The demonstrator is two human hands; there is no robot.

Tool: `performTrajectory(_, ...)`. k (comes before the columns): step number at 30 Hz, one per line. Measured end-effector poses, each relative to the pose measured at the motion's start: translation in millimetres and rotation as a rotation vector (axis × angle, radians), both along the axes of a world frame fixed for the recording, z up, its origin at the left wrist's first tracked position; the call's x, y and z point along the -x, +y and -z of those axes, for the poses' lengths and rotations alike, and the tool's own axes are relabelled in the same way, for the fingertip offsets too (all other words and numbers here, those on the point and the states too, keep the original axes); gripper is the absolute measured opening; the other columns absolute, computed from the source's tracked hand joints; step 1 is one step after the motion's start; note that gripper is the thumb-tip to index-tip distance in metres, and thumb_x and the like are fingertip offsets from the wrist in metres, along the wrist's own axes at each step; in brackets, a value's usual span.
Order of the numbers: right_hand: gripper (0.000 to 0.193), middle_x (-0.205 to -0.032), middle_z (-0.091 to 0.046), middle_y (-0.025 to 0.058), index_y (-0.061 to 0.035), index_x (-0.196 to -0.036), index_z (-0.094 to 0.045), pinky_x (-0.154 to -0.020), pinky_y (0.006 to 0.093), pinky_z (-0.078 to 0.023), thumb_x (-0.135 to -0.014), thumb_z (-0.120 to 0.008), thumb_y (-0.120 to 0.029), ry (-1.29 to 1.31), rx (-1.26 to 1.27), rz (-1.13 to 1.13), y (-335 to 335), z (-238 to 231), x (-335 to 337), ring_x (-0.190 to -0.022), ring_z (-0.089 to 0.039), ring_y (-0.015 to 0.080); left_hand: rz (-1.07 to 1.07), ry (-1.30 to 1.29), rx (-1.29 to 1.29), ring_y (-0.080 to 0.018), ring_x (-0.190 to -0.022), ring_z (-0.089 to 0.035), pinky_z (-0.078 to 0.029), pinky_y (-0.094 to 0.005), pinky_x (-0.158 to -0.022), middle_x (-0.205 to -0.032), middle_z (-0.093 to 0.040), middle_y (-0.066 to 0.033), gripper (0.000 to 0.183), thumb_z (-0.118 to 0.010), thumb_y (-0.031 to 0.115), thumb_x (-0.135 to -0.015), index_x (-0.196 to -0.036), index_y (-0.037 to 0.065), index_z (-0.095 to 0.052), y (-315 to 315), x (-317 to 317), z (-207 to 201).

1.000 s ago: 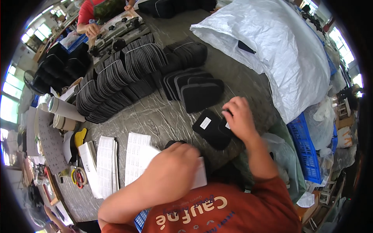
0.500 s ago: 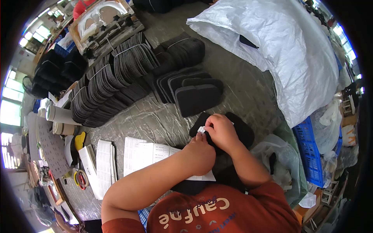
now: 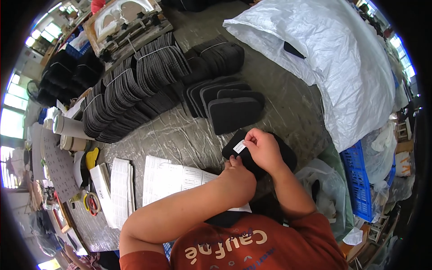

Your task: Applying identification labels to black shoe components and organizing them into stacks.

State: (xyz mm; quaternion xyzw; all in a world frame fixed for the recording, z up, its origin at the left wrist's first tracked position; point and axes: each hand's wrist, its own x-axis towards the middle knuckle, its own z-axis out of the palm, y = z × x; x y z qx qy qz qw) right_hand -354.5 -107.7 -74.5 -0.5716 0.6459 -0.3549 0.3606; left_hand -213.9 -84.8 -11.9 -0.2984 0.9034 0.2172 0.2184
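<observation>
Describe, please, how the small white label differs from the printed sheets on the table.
Size: the label is tiny, the sheets far larger.
Place: the label shows against a black pad, the sheets lie on the table.
Contact: right fingers touch the label; the left forearm crosses over the sheets.
Both are white with dark print.

One left hand (image 3: 238, 174) and one right hand (image 3: 264, 150) are counted now, one white label (image 3: 239, 147) is spotted between them, at least one dark pad (image 3: 229, 146) is seen beneath; further up, three banded bundles (image 3: 157, 58) are tallied in a row, at least four loose pads (image 3: 235, 114) are made out, and one white sack (image 3: 319, 58) and one blue crate (image 3: 357, 184) are added at right
</observation>
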Motion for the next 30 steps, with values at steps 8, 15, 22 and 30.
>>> performTrajectory(8,0.010,-0.074,-0.067,0.0081,-0.0083,-0.081,-0.064,-0.061,0.0380,-0.049,-0.081,-0.069,-0.017,0.170,-0.044,-0.025,0,-5,-5,-0.070,-0.066,0.0288,0.065,-0.019,0.024,-0.0568,-0.125,-0.045,-0.038,-0.0554,-0.106,-0.132,-0.039,-0.0482,0.035,-0.055,0.014,-0.083,-0.104,-0.014,-0.062,-1,0,0)
performTrajectory(15,0.010,-0.073,-0.067,0.0079,-0.0087,-0.080,-0.064,-0.060,0.0390,-0.049,-0.081,-0.070,-0.018,0.202,-0.032,-0.015,-1,1,-7,-0.070,-0.065,0.0297,0.031,0.057,0.059,-0.0539,-0.122,-0.049,-0.041,-0.0537,-0.104,-0.115,-0.055,-0.0372,0.032,-0.057,0.015,-0.084,-0.098,-0.012,-0.065,-1,1,-3)
performTrajectory(22,0.012,-0.074,-0.068,0.0081,-0.0078,-0.084,-0.063,-0.061,0.0391,-0.050,-0.079,-0.071,-0.015,0.165,-0.014,0.018,0,4,-9,-0.069,-0.066,0.0290,0.032,0.084,0.034,-0.0545,-0.123,-0.047,-0.041,-0.0538,-0.104,-0.114,-0.053,-0.0343,0.032,-0.057,0.014,-0.084,-0.097,-0.014,-0.064,-6,0,1)
performTrajectory(30,0.030,-0.071,-0.069,0.0077,-0.0080,-0.095,-0.055,-0.061,0.0386,-0.050,-0.074,-0.075,-0.012,0.208,-0.047,0.068,-4,1,-10,-0.068,-0.068,0.0278,0.049,0.031,-0.038,-0.0539,-0.125,-0.046,-0.041,-0.0531,-0.104,-0.118,-0.051,-0.0341,0.031,-0.055,0.011,-0.085,-0.101,-0.014,-0.063,-11,2,-3)
